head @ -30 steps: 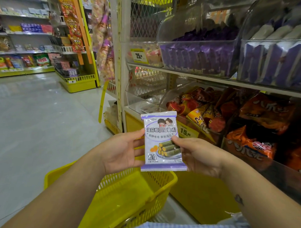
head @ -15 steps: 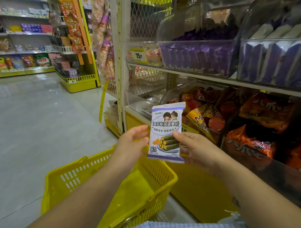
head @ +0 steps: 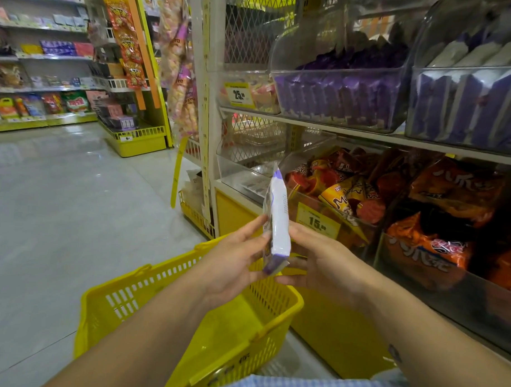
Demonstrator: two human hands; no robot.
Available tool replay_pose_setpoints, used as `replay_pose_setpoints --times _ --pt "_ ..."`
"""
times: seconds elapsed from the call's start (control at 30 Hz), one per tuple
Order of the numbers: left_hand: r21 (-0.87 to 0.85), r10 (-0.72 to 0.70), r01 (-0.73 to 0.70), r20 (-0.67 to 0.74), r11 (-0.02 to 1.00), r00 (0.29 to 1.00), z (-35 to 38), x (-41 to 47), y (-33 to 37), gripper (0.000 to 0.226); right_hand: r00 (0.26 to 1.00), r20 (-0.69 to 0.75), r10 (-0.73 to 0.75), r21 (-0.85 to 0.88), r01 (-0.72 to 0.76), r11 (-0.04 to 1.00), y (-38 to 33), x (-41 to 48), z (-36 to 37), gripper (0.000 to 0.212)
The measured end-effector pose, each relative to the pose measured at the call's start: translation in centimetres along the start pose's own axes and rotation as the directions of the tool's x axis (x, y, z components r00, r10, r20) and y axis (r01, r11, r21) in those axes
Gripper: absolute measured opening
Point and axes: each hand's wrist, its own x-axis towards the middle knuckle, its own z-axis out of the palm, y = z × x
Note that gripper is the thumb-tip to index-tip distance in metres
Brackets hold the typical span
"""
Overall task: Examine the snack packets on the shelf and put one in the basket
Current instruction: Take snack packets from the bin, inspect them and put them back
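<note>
Found the snack packet (head: 279, 220) off the shelf, upright and edge-on to the camera, in the air just above the far rim of the basket (head: 146, 291). Saw it pinched from two sides. Left hand (head: 231, 265) at 9 o'clock of it, grip closed lightly on the printed face and near edge. Right hand (head: 324, 259) at 3 to 5 o'clock, grip closed with the thumb on the white back and the fingers curled under the bottom seal.

Noted the yellow basket at 6 to 7 o'clock, below both forearms; saw only bare yellow bottom in the visible part. Noted clear bins of orange packets (head: 451, 200) at 3 o'clock on the lower shelf, with a price tag (head: 317, 221) just beside the right thumb. Noted purple packets (head: 339, 92) at 1 o'clock on the upper shelf (head: 308, 127).

Judged the taking as done and the examining as in progress, with nothing placed yet. Left to do: finish looking, lower the packet toward 6 o'clock, and open both grips inside the basket.
</note>
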Motion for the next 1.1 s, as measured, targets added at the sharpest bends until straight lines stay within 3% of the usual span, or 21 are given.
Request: replay_pose_setpoints --times 0.1,0.3,0.43,0.63,0.77,0.83,0.93,1.1 --pt "0.053 0.013 -0.017 0.084 0.998 0.996 -0.6 -0.1 0.6 0.046 0.998 0.011 -0.070 -0.018 0.070 0.997 -0.1 0.0 -0.3 0.047" --pt "0.022 0.022 -0.028 0.205 0.999 0.978 -1.6 -0.3 1.4 0.060 0.986 0.003 -0.167 -0.066 0.167 0.984 -0.1 0.0 -0.5 0.070" --pt "0.079 0.019 -0.041 0.260 0.996 0.965 -1.4 -0.4 1.4 0.062 0.951 -0.060 -0.302 -0.378 0.258 0.889 0.2 0.0 -0.2 0.059" --pt "0.155 0.082 -0.105 0.147 0.982 0.986 -1.1 -0.2 0.8 0.040 0.890 -0.110 -0.443 -0.540 0.320 0.778 0.5 0.1 0.1 0.057" --pt "0.156 0.194 -0.185 -0.046 0.970 0.980 -1.3 0.4 0.7 0.035 0.837 -0.117 -0.535 -0.608 0.365 0.705 0.2 0.1 0.3 0.052" --pt "0.138 0.183 -0.167 -0.108 0.976 0.977 -1.6 0.8 0.5 0.034 0.791 -0.119 -0.600 -0.694 0.366 0.620 0.2 0.1 0.7 0.057" --pt "0.018 0.154 -0.153 -0.089 0.988 0.984 -1.7 0.9 0.4 0.036 0.741 -0.112 -0.662 -0.738 0.384 0.555 0.2 -0.2 1.2 0.063" --pt "-0.121 0.135 -0.134 0.001 0.983 0.991 -2.2 1.1 0.2 0.040 0.729 -0.111 -0.675 -0.660 0.454 0.598 0.0 -0.9 1.8 0.060"
